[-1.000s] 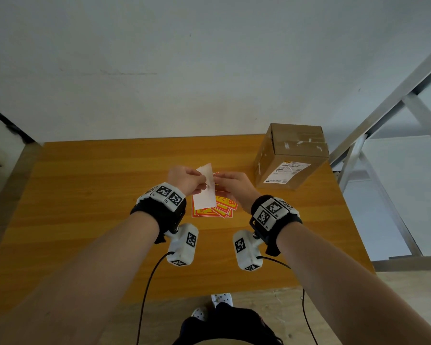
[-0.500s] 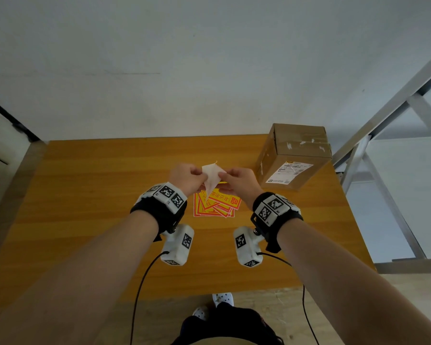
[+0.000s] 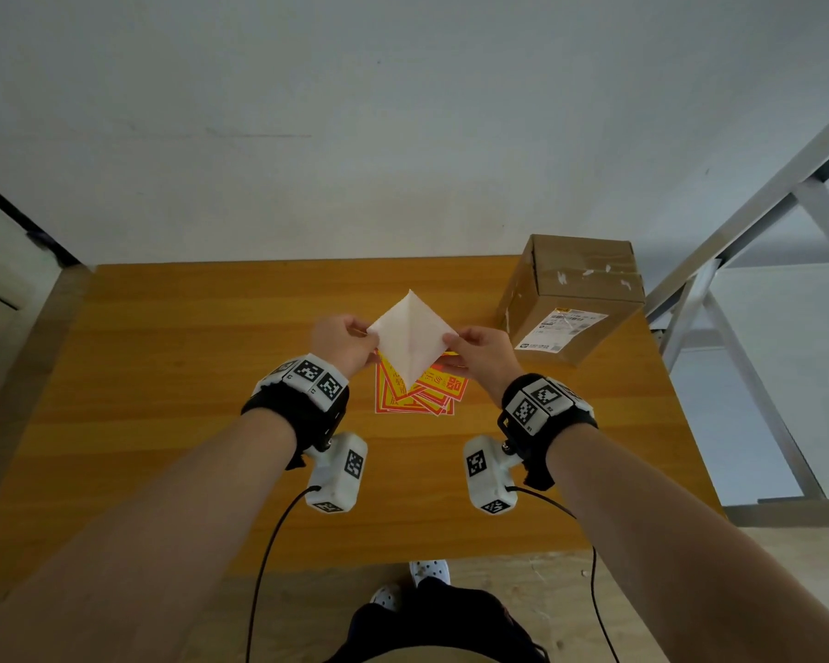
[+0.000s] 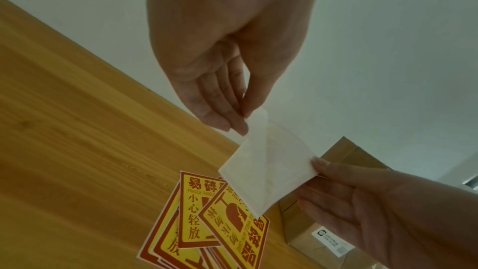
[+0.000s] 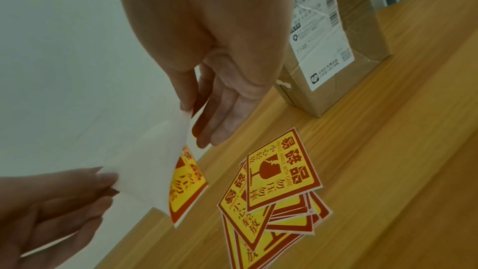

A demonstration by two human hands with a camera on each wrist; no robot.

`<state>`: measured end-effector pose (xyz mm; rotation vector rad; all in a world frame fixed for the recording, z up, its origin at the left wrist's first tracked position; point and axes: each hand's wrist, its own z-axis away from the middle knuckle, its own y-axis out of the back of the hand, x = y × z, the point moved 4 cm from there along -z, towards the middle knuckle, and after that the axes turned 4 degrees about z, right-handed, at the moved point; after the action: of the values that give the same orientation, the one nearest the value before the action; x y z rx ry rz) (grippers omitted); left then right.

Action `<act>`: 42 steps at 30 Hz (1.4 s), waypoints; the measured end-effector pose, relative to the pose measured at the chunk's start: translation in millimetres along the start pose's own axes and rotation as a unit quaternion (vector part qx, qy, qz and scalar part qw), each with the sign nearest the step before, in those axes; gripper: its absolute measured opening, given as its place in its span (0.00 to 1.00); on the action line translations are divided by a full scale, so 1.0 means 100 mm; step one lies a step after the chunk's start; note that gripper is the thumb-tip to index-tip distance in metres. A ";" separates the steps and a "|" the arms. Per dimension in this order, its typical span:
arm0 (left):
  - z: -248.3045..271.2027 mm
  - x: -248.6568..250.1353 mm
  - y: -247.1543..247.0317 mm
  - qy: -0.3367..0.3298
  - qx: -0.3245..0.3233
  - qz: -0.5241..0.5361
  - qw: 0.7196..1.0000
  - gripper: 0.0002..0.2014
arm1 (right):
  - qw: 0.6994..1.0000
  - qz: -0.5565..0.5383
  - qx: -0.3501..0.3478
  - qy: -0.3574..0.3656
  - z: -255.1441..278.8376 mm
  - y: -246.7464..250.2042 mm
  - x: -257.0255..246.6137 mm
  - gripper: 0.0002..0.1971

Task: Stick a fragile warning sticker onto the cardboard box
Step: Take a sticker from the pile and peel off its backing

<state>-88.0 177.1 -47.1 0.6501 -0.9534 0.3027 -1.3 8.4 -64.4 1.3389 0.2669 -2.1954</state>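
Overhead, the left hand (image 3: 343, 344) and right hand (image 3: 482, 349) each pinch a corner of the sticker (image 3: 410, 339), above the bench (image 3: 164, 375); the cardboard box (image 3: 575, 299) lies nearer the right. At the wrists, backing (image 4: 261, 171) parts from sticker (image 5: 187, 187), spread wider than half a second ago.

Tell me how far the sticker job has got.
Done: one sticker is picked from the pile on the table. In hand: the left hand pinches the white backing, the right hand pinches the opposite corner, and the two layers are partly peeled apart. Left: finish peeling, then press the sticker onto the cardboard box, which shows no fragile sticker on the faces in view.
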 end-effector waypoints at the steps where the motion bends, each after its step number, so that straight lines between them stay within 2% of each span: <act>1: -0.01 -0.02 0.01 0.005 0.001 0.003 1.000 0.03 | 1.000 0.004 0.005 -0.002 0.00 0.02 0.01 0.05; 10: -0.13 -0.29 0.15 0.053 0.029 -0.008 0.998 0.03 | 0.999 0.019 0.036 -0.020 -0.10 0.18 0.14 0.06; 17: -0.23 -0.58 0.15 0.113 0.018 -0.026 0.993 0.04 | 0.997 0.044 0.050 -0.027 -0.19 0.29 0.20 0.07; 22: -0.28 -0.83 0.08 0.176 -0.008 -0.023 0.984 0.12 | 0.996 0.070 0.049 -0.024 -0.23 0.30 0.21 0.10; 28: -0.30 -0.93 0.10 0.182 0.009 -0.065 0.981 0.12 | 0.995 0.082 0.044 -0.024 -0.28 0.26 0.19 0.05; 31: -0.25 -0.89 0.13 0.180 -0.016 -0.112 0.977 0.10 | 0.995 0.088 0.043 -0.015 -0.25 0.24 0.15 0.04; 33: -0.20 -0.81 0.15 0.166 -0.044 -0.186 0.967 0.04 | 0.995 0.093 0.039 -0.003 -0.22 0.23 0.11 0.05; 35: -0.15 -0.71 0.18 0.133 -0.040 -0.273 0.952 0.14 | 0.994 0.101 0.036 0.013 -0.18 0.23 0.06 0.06; 37: -0.07 -0.55 0.19 0.087 -0.037 -0.318 0.943 0.13 | 0.992 0.115 0.037 0.031 -0.12 0.23 -0.01 0.07; 42: 0.12 0.04 0.10 -0.064 -0.059 -0.262 0.961 0.13 | 0.988 0.120 0.049 0.077 0.04 0.22 -0.25 0.07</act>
<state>-98.7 176.9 -35.6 0.7914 -0.8775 -0.2674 16.3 -2.6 -38.7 1.5141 0.0498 -1.9297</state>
